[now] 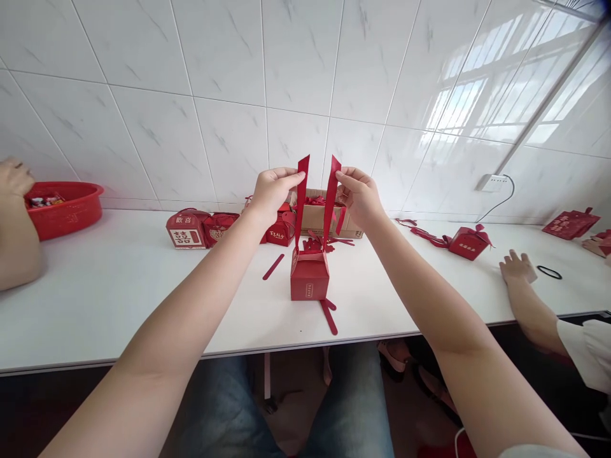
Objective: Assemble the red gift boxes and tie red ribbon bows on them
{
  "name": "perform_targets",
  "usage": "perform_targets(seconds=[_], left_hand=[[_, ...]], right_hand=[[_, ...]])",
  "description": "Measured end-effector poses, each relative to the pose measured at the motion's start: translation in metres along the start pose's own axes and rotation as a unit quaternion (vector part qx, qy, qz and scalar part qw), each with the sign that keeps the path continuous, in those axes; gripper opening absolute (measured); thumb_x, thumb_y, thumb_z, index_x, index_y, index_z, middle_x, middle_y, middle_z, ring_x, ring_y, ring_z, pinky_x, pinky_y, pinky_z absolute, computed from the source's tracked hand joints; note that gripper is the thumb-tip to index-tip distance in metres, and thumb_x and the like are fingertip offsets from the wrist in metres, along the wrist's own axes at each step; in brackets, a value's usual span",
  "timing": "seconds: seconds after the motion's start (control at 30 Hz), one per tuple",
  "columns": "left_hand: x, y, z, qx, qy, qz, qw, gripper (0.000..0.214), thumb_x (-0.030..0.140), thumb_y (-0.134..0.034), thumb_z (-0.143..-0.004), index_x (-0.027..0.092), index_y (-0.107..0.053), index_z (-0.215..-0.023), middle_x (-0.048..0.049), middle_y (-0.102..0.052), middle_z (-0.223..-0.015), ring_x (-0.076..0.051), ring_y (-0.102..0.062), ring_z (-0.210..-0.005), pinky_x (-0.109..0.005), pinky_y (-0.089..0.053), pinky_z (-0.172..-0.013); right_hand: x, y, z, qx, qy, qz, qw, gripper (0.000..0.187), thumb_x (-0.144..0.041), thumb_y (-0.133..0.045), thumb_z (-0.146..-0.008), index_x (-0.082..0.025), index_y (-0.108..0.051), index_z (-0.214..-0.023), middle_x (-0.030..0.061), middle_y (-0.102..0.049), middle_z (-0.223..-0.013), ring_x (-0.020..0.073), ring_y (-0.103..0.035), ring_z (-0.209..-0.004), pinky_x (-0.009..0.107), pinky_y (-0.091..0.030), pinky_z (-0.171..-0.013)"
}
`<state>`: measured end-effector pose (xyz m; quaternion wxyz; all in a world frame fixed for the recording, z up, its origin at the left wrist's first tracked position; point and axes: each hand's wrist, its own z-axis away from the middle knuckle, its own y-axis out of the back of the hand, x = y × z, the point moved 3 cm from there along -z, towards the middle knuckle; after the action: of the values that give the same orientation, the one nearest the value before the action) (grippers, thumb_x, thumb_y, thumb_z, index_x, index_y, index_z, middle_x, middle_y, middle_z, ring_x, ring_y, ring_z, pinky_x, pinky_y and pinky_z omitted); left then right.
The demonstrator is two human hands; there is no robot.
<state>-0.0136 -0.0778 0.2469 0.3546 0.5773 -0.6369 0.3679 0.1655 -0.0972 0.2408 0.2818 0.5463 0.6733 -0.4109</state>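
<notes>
A small red gift box (309, 283) stands upright on the white table in front of me, with a red ribbon (329, 203) running up from its top in two ends. Between thumb and fingers, my left hand (274, 194) pinches the left ribbon end. The right end is pinched the same way by my right hand (360, 197). Both ends are drawn up nearly straight, side by side and apart. Dark red strips (329, 318) lie against the box's front right, and another red strip (273, 267) lies to its left.
Behind the box stands a cardboard carton (351, 226) holding red pieces. Finished-looking red boxes (186, 229) line the wall at left, near a red basin (71, 213). Another person's hand (518, 267) rests on the table at right, near a red box (470, 243) and a black ring (548, 273).
</notes>
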Motion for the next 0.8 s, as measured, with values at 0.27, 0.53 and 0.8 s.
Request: perform_targets(seconds=[0.27,0.53,0.8], left_hand=[[-0.002,-0.003,-0.002,0.004,-0.039,-0.023,0.999,0.014,0.029,-0.078,-0.068,0.02,-0.07,-0.076,-0.0025,-0.07,-0.074,-0.014,-0.062,-0.065,-0.027,-0.05,-0.059],[0.004,-0.016,-0.008,-0.078,-0.093,-0.045,0.992,0.015,0.023,-0.079,-0.068,0.017,-0.072,-0.079,-0.0031,-0.071,-0.071,-0.016,-0.067,-0.069,-0.03,-0.055,-0.071],[0.021,-0.018,-0.002,-0.03,-0.168,-0.134,0.976,0.029,0.012,-0.08,-0.062,0.022,-0.07,-0.087,-0.0005,-0.069,-0.073,-0.017,-0.064,-0.076,-0.031,-0.05,-0.075]], right_hand=[[-0.001,0.001,0.0,-0.006,0.017,0.027,0.999,0.012,-0.018,-0.062,-0.084,-0.02,-0.055,-0.075,-0.0027,-0.056,-0.075,0.0057,-0.055,-0.063,0.018,-0.047,-0.059],[-0.004,-0.022,-0.001,-0.091,-0.039,0.116,0.988,0.01,-0.015,-0.056,-0.089,-0.02,-0.051,-0.082,-0.0053,-0.057,-0.059,0.0075,-0.059,-0.056,0.02,-0.05,-0.058],[-0.003,-0.018,0.001,-0.135,-0.09,0.06,0.985,0.024,-0.038,-0.07,-0.082,-0.016,-0.061,-0.077,0.0011,-0.064,-0.07,0.0075,-0.058,-0.056,0.02,-0.05,-0.056]])
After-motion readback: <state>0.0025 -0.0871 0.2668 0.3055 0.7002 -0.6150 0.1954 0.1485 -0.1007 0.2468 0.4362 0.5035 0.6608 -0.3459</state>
